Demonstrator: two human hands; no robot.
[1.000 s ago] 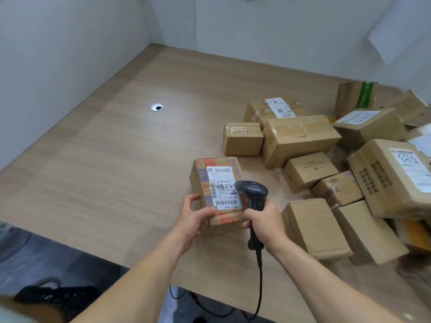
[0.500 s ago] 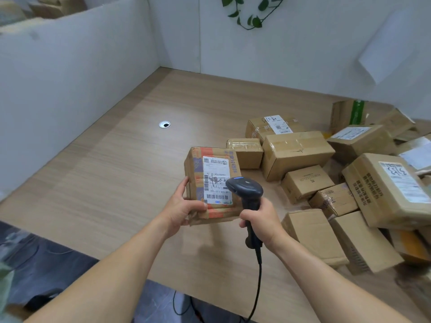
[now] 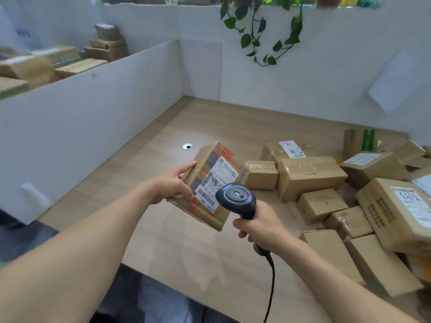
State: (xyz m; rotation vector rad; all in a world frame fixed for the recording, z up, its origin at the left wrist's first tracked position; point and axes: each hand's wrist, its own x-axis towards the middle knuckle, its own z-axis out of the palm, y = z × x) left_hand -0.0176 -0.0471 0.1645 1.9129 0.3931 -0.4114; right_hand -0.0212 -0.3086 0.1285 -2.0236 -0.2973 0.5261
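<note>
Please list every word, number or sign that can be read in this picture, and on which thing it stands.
None reads clearly.
Held box, white label: barcodes and small print, too blurred.
Scanner: no readable marking.
Rear box label: handwritten marks, illegible.
Large right box: label scrawl and side print, too blurred.

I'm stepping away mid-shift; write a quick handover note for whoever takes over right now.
Left hand grips the labelled parcel by its left edge, tilted above the table. Right hand grips the corded scanner, head close over the label.
Done: parcel lifted, label facing the scanner. Whether it has read: cannot tell.
Left: confirm the scan, set it aside, then do the pile of boxes at the right.
</note>
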